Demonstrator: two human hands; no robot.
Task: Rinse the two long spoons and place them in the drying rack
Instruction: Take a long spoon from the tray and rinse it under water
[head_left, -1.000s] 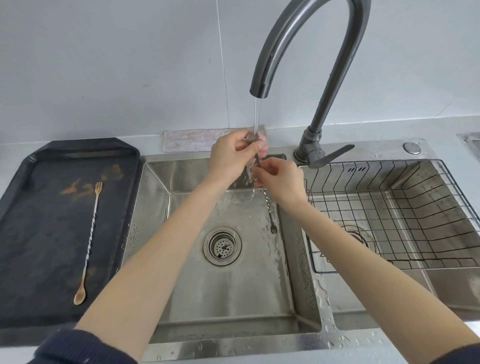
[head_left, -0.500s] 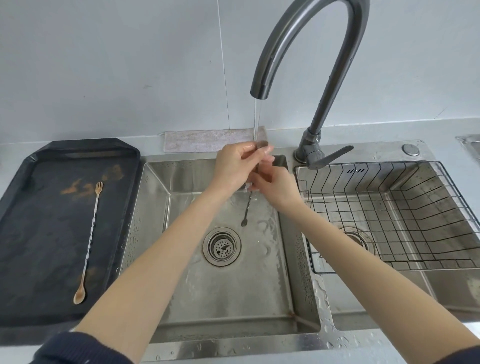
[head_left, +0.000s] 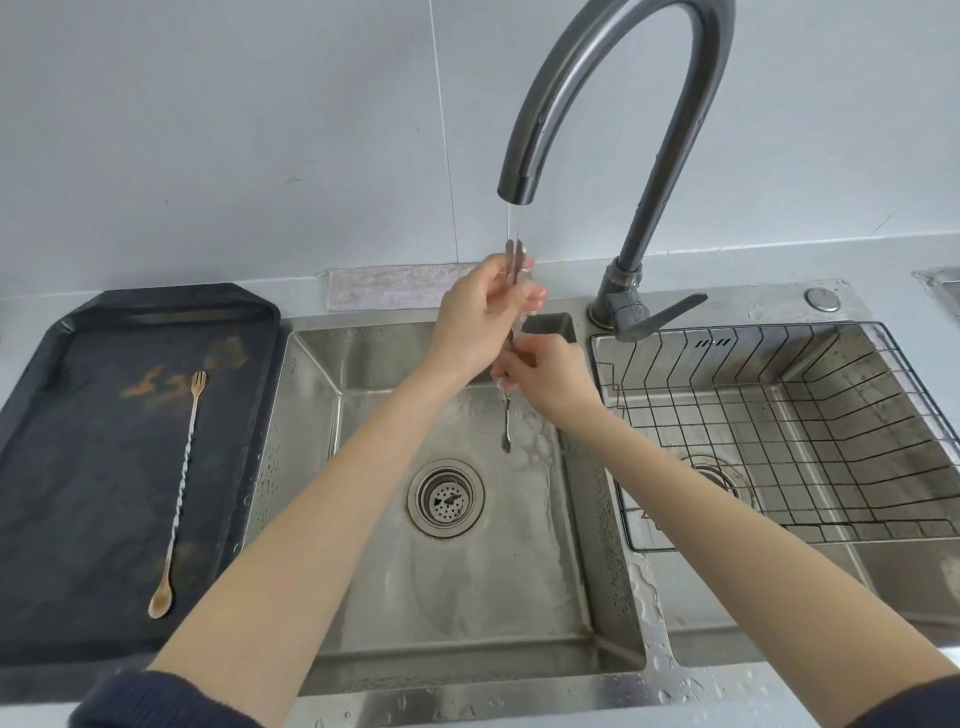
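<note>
A long metal spoon (head_left: 507, 421) hangs almost upright under the running water from the dark faucet (head_left: 613, 130), over the left sink basin (head_left: 467, 571). My left hand (head_left: 478, 317) grips its upper end just below the spout. My right hand (head_left: 545, 371) pinches its middle, lower down. The spoon's lower tip points into the basin. A second long spoon (head_left: 179, 488), with a twisted stem and gold fork and bowl ends, lies on the black tray (head_left: 62, 467) at the left. The wire drying rack (head_left: 779, 431) sits in the right basin with nothing in it.
The faucet lever (head_left: 660, 314) sticks out to the right at the rack's back left corner. A grey cloth (head_left: 389, 286) lies against the wall behind the sink. The drain strainer (head_left: 445, 498) is in the left basin's middle. Water drops cover the sink's front rim.
My left hand has risen a little toward the spout with the spoon's top end. The spoon's lower end swung left and now hangs straighter. My right hand has slid down along the stem.
</note>
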